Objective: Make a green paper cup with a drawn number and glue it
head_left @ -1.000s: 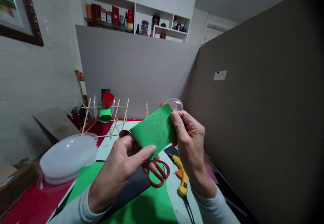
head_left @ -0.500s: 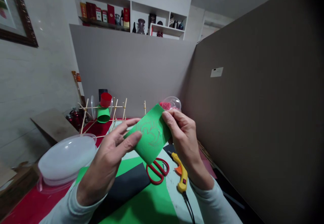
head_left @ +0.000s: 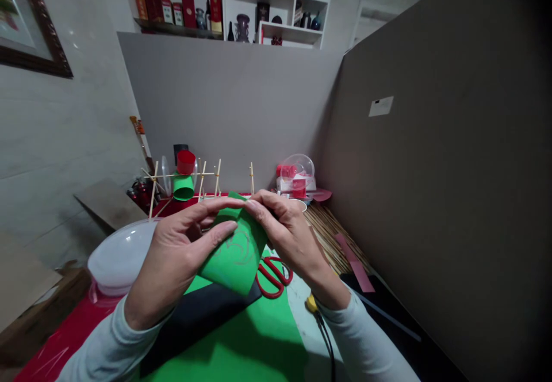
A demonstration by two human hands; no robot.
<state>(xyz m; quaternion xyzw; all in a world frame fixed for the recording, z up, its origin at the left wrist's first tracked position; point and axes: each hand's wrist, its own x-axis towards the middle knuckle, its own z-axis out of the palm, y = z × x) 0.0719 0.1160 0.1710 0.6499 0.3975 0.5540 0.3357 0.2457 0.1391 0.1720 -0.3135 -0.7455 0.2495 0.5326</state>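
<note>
A piece of green paper [head_left: 235, 258] with a pencil drawing on it is held up between my two hands, its upper part bent over. My left hand [head_left: 183, 241] grips its left side, thumb on the drawn face and fingers behind. At the top edge, my right hand [head_left: 287, 229] pinches the paper between thumb and fingers, close to my left fingertips. Below the paper lie red-handled scissors [head_left: 276, 278], their blades hidden. A yellow glue gun [head_left: 311, 303] is mostly covered by my right forearm.
Black paper [head_left: 207, 319] rests on a large green sheet [head_left: 259, 347]. White plastic lids [head_left: 123, 255] are stacked at left. Behind stands a stick frame [head_left: 218, 178] with a green ring [head_left: 183, 187] and red ring [head_left: 186, 162]. Wooden sticks [head_left: 332, 232] lie along the grey partition [head_left: 414, 186].
My right hand has moved left and the green paper's top corner is now folded over. Both hands are closer together. The view has shifted, showing more sticks at right.
</note>
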